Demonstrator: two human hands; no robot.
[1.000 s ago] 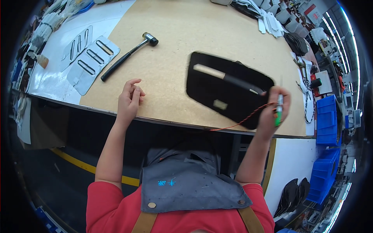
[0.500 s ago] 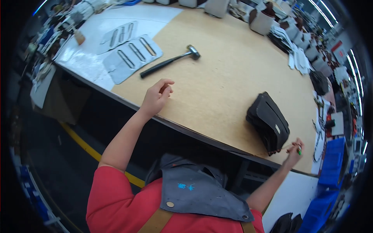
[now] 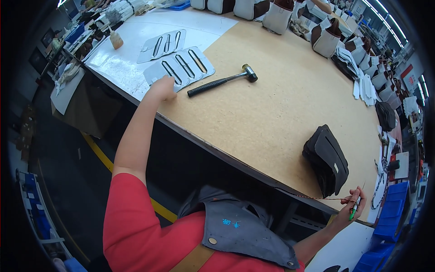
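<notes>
My left hand [image 3: 163,89] reaches to the near corner of a grey slotted panel [image 3: 205,63] with dark-rimmed openings. Its fingers bend down beside or onto that corner, and the fingertips are hidden. A hammer [image 3: 217,83] with a black grip lies just right of this panel. At the lower right, my right hand [image 3: 351,209] is closed around a slim green-ended tool [image 3: 355,210]. A thin reddish cord [image 3: 317,197] stretches left from these fingers, past the table edge. A dark brown flap bag [image 3: 327,158] stands on the table just beyond the right hand.
Another slotted panel [image 3: 158,46] and a small glue bottle [image 3: 116,40] are on the white surface at the far left. White-and-brown bags [image 3: 277,18] line the far edge. Blue bins [image 3: 393,211] stand on the right. The table's front edge [image 3: 217,152] runs diagonally before me.
My left hand has moved left and away from me to the slotted panel. The cord at my right hand now shows stretched out leftward. The whole view has shifted.
</notes>
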